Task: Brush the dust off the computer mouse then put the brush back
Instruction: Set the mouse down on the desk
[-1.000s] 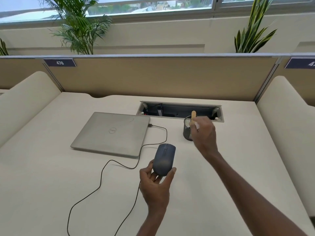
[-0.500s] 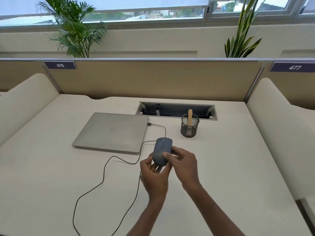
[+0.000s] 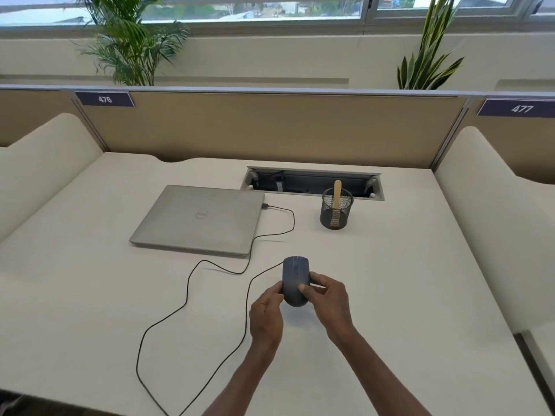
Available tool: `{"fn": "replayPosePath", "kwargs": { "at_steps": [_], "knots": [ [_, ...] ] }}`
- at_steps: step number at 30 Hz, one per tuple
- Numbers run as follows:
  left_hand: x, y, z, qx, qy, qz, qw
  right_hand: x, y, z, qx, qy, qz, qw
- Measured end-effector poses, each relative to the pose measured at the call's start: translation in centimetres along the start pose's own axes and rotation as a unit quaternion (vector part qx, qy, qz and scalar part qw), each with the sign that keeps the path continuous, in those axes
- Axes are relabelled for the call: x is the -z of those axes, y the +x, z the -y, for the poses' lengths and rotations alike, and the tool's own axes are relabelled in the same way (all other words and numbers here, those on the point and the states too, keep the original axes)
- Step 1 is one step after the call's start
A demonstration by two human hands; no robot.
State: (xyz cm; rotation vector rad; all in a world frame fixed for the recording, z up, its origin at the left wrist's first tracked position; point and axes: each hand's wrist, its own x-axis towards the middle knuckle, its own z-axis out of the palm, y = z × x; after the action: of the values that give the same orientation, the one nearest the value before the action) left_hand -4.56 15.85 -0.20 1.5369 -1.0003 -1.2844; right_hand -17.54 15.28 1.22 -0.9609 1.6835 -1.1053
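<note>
Both hands, the left hand [image 3: 265,313] and right hand [image 3: 326,298], hold the computer mouse [image 3: 295,280] between them, pointing away, while the brush [image 3: 337,195] stands in the mesh cup [image 3: 336,216] far ahead, nearer the right hand.

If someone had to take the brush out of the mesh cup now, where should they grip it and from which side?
Likely the wooden handle tip of the brush, pinched from above. It stands nearly upright in the mesh cup, only that end clears the rim, and the cup wall blocks a side approach. Both hands are busy holding the mouse.
</note>
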Motion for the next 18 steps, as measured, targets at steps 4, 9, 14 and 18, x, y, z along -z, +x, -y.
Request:
{"fn": "replayPosePath", "kwargs": {
  "at_steps": [4,9,14,18],
  "knots": [
    [0.5,0.0,1.1,0.023,0.028,0.022,0.999,-0.3,-0.2,-1.1,-0.017,-0.016,0.004,1.000],
    [1.2,0.4,2.5,0.035,0.072,0.050,0.995,-0.8,-0.6,-1.8,-0.037,-0.037,0.007,0.999],
    [1.6,0.5,3.2,0.035,0.093,0.061,0.993,-1.5,-0.8,-2.6,-0.037,-0.076,0.007,0.996],
    [1.9,0.9,3.5,0.033,0.114,0.070,0.990,-1.9,-0.9,-3.1,-0.043,-0.090,0.006,0.995]
  ]
}}
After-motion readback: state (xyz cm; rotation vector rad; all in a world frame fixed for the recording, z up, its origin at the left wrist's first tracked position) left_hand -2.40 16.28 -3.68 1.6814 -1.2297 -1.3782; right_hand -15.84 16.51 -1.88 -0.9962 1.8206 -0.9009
